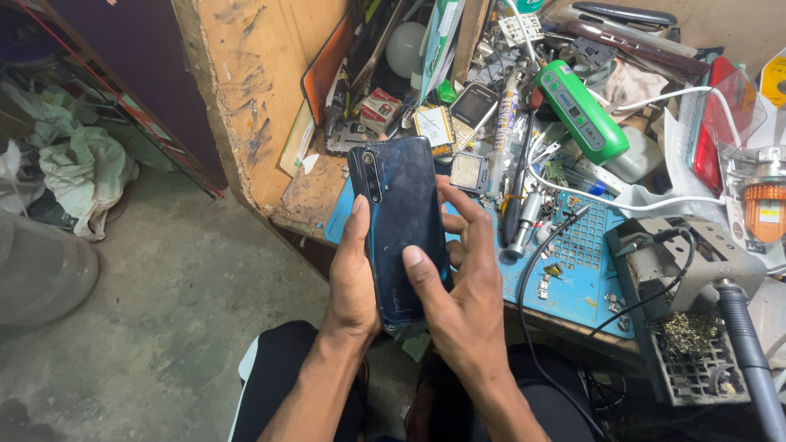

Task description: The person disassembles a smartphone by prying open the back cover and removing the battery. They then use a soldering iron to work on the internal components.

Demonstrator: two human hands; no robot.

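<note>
Person holds a dark blue smartphone (401, 229) back side up, over the lap at the front edge of a cluttered bench. Left hand (352, 278) wraps the phone's left edge, thumb on the glossy back. Right hand (463, 286) grips the right edge, thumb pressed on the lower back, fingers curled behind. Back cover looks still seated, smudged and scuffed, camera strip intact; no opening visible yet, so the work seems at an early stage. Blue silicone mat (573, 270) is ribbed and strewn with small screws and parts. Green plastic device (581, 110), rounded. Metal soldering stand (696, 327), grimy. Black cable (532, 278) loops across the mat.
</note>
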